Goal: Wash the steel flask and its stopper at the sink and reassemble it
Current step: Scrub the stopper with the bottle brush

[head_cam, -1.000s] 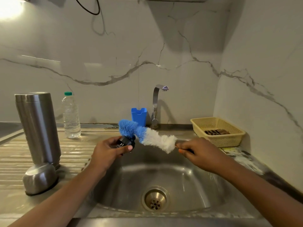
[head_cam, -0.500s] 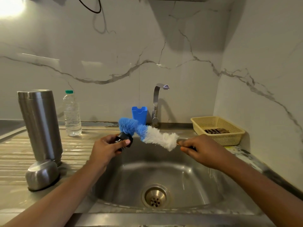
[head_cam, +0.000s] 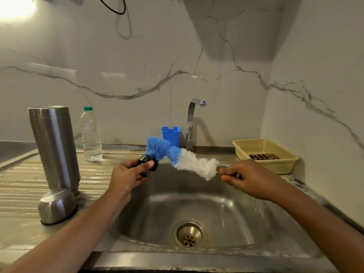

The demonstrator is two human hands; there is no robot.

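Left hand [head_cam: 126,174]: grips the black stopper [head_cam: 148,165] over the sink [head_cam: 226,213].
Right hand [head_cam: 250,178]: grips the handle of the brush [head_cam: 183,158]; its blue tip touches the stopper.
Flask [head_cam: 54,146]: upright on the surface [head_cam: 21,186], left of the sink.
Cap [head_cam: 56,205]: just in front of the flask.

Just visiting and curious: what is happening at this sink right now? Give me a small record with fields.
Left hand: grips the black stopper over the sink
Right hand: grips the bottle brush by its handle
Brush contact: blue bristles bent against the stopper
Steel flask: upright on the drainboard, left of the sink
Steel cup: upside down in front of the flask
Tap: no water seen running
Behind: water bottle, blue holder, yellow basket
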